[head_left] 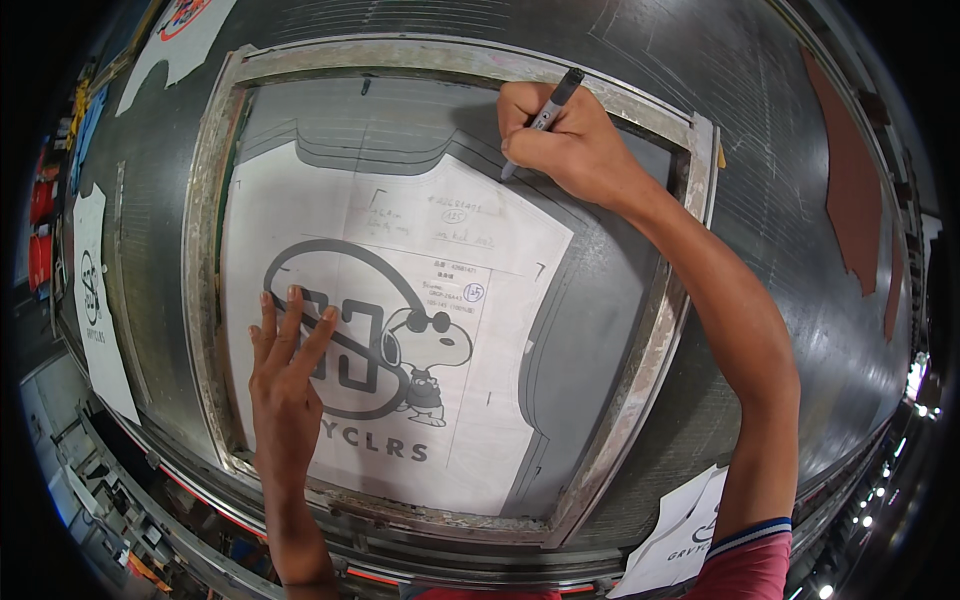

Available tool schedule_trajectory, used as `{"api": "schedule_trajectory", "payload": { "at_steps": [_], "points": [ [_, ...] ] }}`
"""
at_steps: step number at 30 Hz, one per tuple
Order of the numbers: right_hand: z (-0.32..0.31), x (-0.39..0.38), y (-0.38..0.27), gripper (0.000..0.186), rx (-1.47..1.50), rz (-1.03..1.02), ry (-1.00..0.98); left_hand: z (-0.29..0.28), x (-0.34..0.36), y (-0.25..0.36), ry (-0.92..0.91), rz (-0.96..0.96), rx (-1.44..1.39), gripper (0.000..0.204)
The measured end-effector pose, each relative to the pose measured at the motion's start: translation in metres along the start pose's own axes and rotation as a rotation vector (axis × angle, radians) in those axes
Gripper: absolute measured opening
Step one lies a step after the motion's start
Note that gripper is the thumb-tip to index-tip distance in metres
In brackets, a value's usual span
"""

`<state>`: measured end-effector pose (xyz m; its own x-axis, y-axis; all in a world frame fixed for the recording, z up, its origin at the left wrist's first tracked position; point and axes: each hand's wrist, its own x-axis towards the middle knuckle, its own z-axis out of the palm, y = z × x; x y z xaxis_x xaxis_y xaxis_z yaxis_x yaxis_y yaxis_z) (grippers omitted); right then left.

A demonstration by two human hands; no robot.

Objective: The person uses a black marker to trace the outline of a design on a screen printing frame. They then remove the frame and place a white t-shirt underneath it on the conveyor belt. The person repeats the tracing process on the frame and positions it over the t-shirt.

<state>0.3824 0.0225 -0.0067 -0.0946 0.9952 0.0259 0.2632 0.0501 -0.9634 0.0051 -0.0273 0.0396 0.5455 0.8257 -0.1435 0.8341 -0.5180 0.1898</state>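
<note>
Far left: a printed white piece (pixel 98 300) is laid on the counter (pixel 170 200).
Frame (pixel 203 300): set around a white sheet (pixel 500 330).
Left hand (pixel 285 385): spread, laid on the sheet, nothing gripped.
Marker (pixel 548 112): pointed lower left by the sheet's edge, long axis slanted.
Right hand (pixel 575 148): curled around the marker.
Far right: brown piece (pixel 845 180).

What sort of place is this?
Probably a garment-printing workshop: a worn, pale rectangular frame surrounds a white paper garment pattern bearing grey artwork, and a similarly printed white cut piece lies on the dark table.
</note>
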Motion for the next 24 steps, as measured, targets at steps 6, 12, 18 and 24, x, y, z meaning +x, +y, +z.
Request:
{"api": "schedule_trajectory", "payload": {
  "at_steps": [6,12,18,24],
  "points": [
    [-0.0017,-0.0045,-0.0002,0.014,-0.024,0.009,-0.005,0.0039,-0.0011,-0.0028,0.0,0.009,0.012,0.068],
    [-0.0023,-0.0063,-0.0021,0.016,-0.01,0.005,0.001,0.0026,-0.0017,-0.002,-0.007,-0.022,-0.018,0.071],
    [0.0004,-0.0071,0.002,0.026,0.034,-0.061,0.041,0.0057,-0.0025,-0.0052,-0.003,-0.015,-0.036,0.071],
    [0.0006,-0.0106,0.001,0.026,0.047,-0.052,0.037,0.0033,-0.0018,-0.0025,-0.003,-0.032,-0.066,0.072]
  ]
}}
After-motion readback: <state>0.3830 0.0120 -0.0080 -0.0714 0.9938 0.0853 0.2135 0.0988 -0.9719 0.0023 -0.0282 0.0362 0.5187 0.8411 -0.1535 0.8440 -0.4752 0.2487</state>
